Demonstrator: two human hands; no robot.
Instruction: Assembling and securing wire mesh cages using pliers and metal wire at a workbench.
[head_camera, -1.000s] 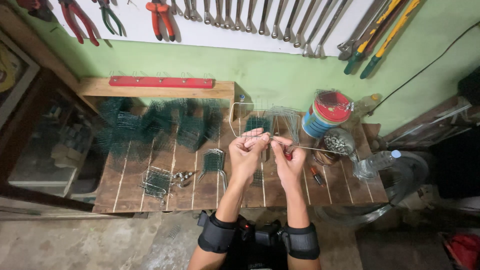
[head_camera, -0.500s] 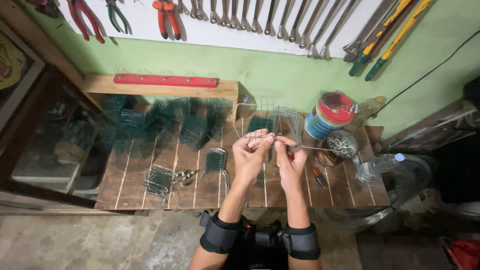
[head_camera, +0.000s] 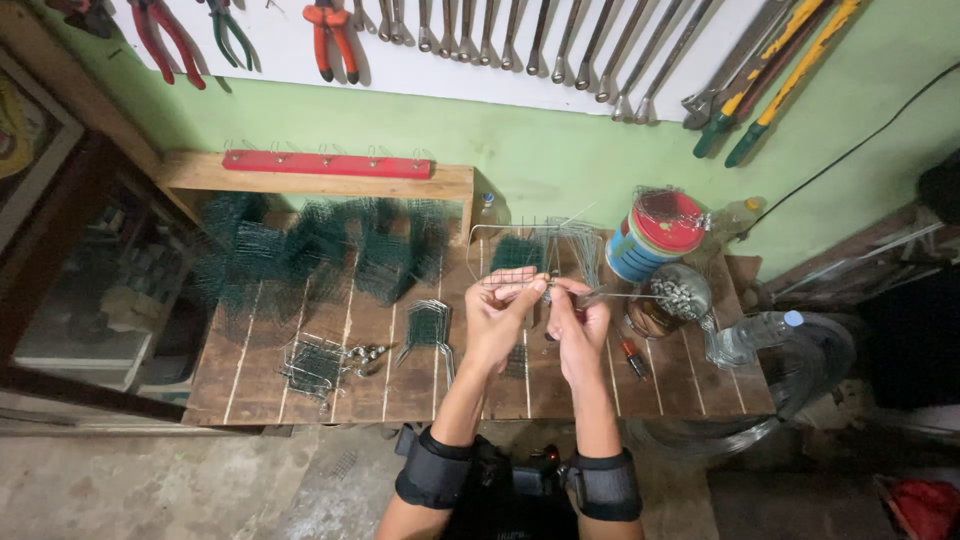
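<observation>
We look down on the wooden desk (head_camera: 300, 380), its planks striped with pale lines, pushed against a green wall (head_camera: 560, 150). Above it runs a white tool board (head_camera: 450, 75) hung with wrenches, red-handled pliers (head_camera: 328, 35) and long yellow-handled cutters (head_camera: 790, 85). Across the back left of the desk sits a heap of dark green wire mesh pieces (head_camera: 320, 250), under a wooden shelf with a red strip (head_camera: 325, 164).

Over on the right stands a stack of coloured tape rolls (head_camera: 655, 235) with a red top, and just in front of it a jar of small metal bits (head_camera: 675, 295). A clear plastic bottle (head_camera: 750, 335) lies near the desk's right edge. Left of centre lie a bundle of bent grey wires (head_camera: 430, 325) and a small wire cage piece (head_camera: 315, 362).

Now the hands, both raised over the middle of the desk, wrists in black bands. Our left hand (head_camera: 497, 320) and right hand (head_camera: 580, 325) meet fingertip to fingertip, pinching a thin grey wire piece (head_camera: 520, 282) between them, fingers of both hands closed on it. It is a light frame of fine straight strands, held just above the planks, in front of a green mesh panel (head_camera: 520, 250). A thin metal rod (head_camera: 625, 294) runs from the right hand towards the jar.
</observation>
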